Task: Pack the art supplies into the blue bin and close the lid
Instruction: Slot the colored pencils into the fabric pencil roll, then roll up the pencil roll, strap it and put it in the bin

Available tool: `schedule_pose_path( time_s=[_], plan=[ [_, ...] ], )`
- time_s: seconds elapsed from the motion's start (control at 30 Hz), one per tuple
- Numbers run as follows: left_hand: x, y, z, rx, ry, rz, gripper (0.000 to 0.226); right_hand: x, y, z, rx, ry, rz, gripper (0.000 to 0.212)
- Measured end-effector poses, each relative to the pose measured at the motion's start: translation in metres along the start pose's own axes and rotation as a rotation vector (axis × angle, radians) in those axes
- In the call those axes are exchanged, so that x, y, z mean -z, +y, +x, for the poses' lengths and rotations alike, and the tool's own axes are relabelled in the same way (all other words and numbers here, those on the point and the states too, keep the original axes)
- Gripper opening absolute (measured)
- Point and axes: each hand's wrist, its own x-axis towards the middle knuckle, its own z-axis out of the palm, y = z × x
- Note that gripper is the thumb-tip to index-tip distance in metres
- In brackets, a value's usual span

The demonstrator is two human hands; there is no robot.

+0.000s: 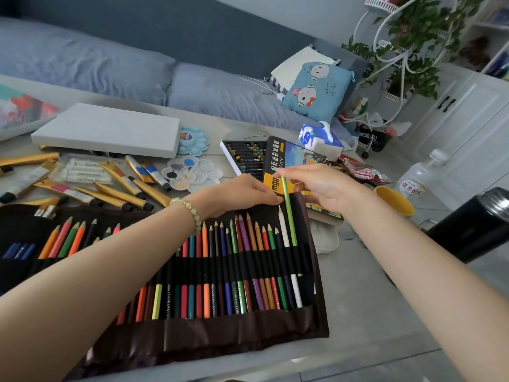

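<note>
A dark brown roll-up pencil case lies unrolled on the table with several coloured pencils held in its elastic loops. My right hand pinches the top of a light green pencil that stands in the rightmost loop beside a white pencil. My left hand grips the case's upper edge just left of that pencil. Gold paint tubes, two flower-shaped palettes, a white canvas and an open pastel box lie beyond. No blue bin is in view.
A tissue pack, a snack bag, a yellow cup, a plastic bottle and a black flask stand at the right. A painted canvas lies far left. A sofa with cushions runs behind the table.
</note>
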Motion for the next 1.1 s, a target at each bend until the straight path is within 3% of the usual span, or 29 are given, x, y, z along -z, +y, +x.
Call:
schedule_pose_path(
  time_s=[0.1,0.43,0.57,0.63,0.73,0.83,0.97,1.1],
  plan=[
    [0.003,0.001,0.001,-0.002,0.006,0.028,0.018,-0.001,-0.003,-0.004,0.044,0.001,-0.033,0.016],
    [0.009,-0.003,0.008,0.065,0.006,-0.042,0.02,0.004,0.014,-0.032,0.298,-0.046,-0.574,0.011],
    [0.009,-0.005,0.009,0.033,0.005,-0.034,0.023,0.005,0.016,-0.036,0.35,-0.069,-0.661,0.011],
    [0.013,-0.006,0.007,0.005,-0.025,-0.036,0.024,0.003,0.017,-0.036,0.402,-0.008,-0.538,0.011],
    [0.023,-0.007,0.002,-0.045,-0.104,-0.065,0.018,0.0,0.022,-0.038,0.301,0.084,0.055,0.026],
    [0.031,-0.006,-0.002,-0.102,-0.071,-0.197,0.009,0.001,0.031,-0.041,0.059,-0.129,0.448,0.043],
    [0.047,-0.003,-0.004,-0.168,0.096,-0.359,0.009,-0.01,0.039,-0.055,-0.037,-0.408,0.369,0.043],
    [0.06,0.0,-0.011,-0.244,0.204,-0.494,0.01,-0.03,0.029,-0.058,-0.039,-0.38,0.335,0.033]
  ],
)
